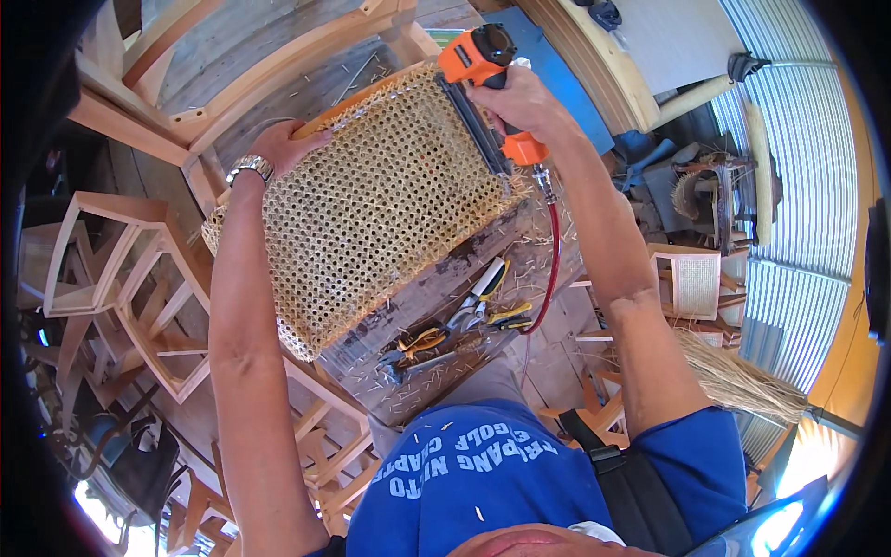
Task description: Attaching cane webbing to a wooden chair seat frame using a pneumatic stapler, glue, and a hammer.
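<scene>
A woven cane panel on a wooden frame lies tilted across the workbench, its trimmed strands ragged at the edges. My left hand, with a watch on the wrist, grips the panel's far left edge, the thumb lying along the wooden rim. In my right hand is an orange and black staple gun, my fingers wrapped round its handle. Its long dark magazine lies along the panel's right end; whether the nose touches the cane I cannot tell. A red air hose runs down from the gun.
Yellow-handled pliers, snips and a hammer lie on the bench's near part among scattered cane bits. Bare wooden chair frames crowd the left side. A straw broom is at right, near a corrugated metal wall.
</scene>
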The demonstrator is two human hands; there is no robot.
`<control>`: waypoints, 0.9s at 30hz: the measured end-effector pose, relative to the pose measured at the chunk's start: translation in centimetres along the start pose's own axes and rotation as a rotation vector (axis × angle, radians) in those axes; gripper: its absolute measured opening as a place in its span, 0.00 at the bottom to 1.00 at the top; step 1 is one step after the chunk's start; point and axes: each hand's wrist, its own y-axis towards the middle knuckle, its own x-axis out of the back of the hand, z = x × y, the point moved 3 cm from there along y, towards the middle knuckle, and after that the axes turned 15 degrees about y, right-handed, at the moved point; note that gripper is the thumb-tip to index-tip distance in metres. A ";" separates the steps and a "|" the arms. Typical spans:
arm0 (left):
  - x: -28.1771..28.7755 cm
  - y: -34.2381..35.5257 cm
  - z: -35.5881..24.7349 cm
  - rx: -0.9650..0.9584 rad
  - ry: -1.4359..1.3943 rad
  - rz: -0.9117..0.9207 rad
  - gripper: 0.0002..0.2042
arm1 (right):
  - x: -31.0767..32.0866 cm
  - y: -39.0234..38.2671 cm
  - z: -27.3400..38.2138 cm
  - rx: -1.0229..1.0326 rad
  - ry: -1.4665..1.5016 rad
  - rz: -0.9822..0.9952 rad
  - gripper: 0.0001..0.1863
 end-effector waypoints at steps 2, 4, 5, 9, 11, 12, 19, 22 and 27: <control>-0.1 0.1 0.5 -0.024 0.000 -0.022 0.36 | -1.1 0.0 0.6 0.022 0.013 0.017 0.11; -0.1 0.2 0.2 -0.018 0.002 -0.010 0.37 | -1.4 0.1 0.7 0.038 0.020 0.026 0.11; -0.1 0.2 0.1 -0.011 0.003 -0.001 0.38 | -1.4 0.4 0.5 0.037 -0.012 0.014 0.10; -0.2 0.7 1.0 -0.016 0.018 0.001 0.38 | -1.8 0.3 0.9 0.025 0.009 0.005 0.11; -0.3 0.7 0.7 -0.010 0.018 0.009 0.37 | -1.6 0.4 0.8 0.032 0.011 0.004 0.11; -0.4 0.8 0.9 -0.008 0.017 0.009 0.37 | -1.7 0.3 1.0 0.041 0.017 0.004 0.11; -0.1 0.4 0.4 -0.017 0.035 0.000 0.37 | -1.9 0.7 1.3 0.013 0.008 0.019 0.11; -0.1 0.3 0.1 -0.020 0.065 -0.018 0.37 | -2.2 0.5 1.8 0.006 -0.065 0.014 0.12; -0.2 0.4 0.7 -0.031 0.058 -0.036 0.37 | -2.7 0.5 1.7 -0.027 -0.167 -0.054 0.10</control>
